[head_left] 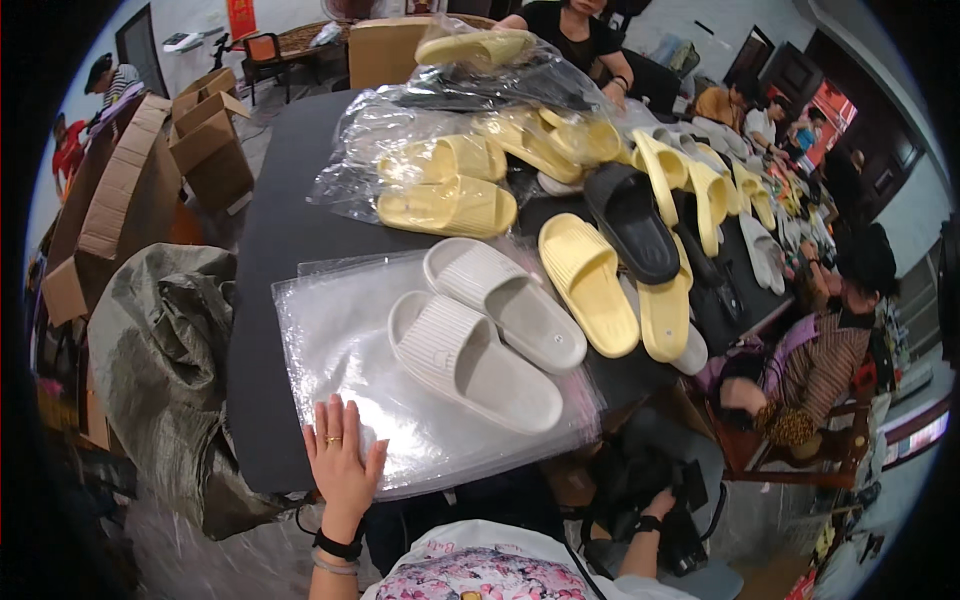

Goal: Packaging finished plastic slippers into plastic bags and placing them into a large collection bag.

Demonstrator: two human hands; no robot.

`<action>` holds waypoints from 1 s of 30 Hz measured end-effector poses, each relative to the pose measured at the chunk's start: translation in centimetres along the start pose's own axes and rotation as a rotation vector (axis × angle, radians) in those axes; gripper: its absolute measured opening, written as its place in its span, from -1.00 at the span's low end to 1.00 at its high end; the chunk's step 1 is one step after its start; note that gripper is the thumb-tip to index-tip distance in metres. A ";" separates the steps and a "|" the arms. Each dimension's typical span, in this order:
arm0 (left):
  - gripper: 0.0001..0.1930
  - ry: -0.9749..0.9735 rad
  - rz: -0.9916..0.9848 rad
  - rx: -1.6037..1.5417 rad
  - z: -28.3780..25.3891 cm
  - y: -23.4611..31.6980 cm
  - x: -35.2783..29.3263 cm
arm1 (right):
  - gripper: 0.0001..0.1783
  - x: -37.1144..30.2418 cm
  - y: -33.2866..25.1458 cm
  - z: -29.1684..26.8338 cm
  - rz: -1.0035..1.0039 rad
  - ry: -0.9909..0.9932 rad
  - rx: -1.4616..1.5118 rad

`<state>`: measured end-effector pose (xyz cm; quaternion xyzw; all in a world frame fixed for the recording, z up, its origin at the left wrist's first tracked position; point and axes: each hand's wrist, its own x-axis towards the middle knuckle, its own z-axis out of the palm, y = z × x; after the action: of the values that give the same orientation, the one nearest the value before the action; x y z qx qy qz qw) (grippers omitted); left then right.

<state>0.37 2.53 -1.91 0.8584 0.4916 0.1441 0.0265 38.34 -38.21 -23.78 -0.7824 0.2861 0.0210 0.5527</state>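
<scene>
My left hand [343,458] lies flat with fingers outstretched on the near left corner of a stack of clear plastic bags [340,350]. A pair of grey slippers, one nearer [510,390] and one farther [540,325], rests on the bags, toes pointing left and away. Below the table's right edge, my right hand [660,503] is down beside dark fabric [645,465] on a grey chair; its fingers are mostly hidden. Loose yellow slippers [590,285] lie just right of the grey pair, with a black slipper [632,225] on top of some.
Bagged yellow slippers [447,205] cover the table's far side, where a person in black [580,45] stands. A woven sack [165,370] and cardboard boxes [205,150] stand left. More slippers [760,250] and a seated person in stripes [825,360] are at right.
</scene>
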 end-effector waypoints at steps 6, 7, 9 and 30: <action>-0.37 0.005 0.056 -0.071 0.8 1.1 1.0 | -0.73 -16.3 -24.7 2.6 -0.594 -0.550 0.152; -0.37 0.015 0.062 -0.068 0.9 1.0 1.0 | -0.77 -18.6 -27.4 3.7 -0.720 -0.676 0.057; -0.37 0.004 0.044 -0.054 1.2 0.9 0.9 | -0.80 -23.1 -31.1 6.9 -0.945 -0.945 -0.086; -0.39 0.041 0.053 -0.115 0.8 0.2 0.3 | -0.75 -36.0 -27.6 23.9 -1.763 -1.744 -0.718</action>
<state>0.89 2.76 -2.53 0.8649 0.4602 0.1905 0.0617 28.05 4.21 3.02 -0.5381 -0.7988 0.2276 0.1432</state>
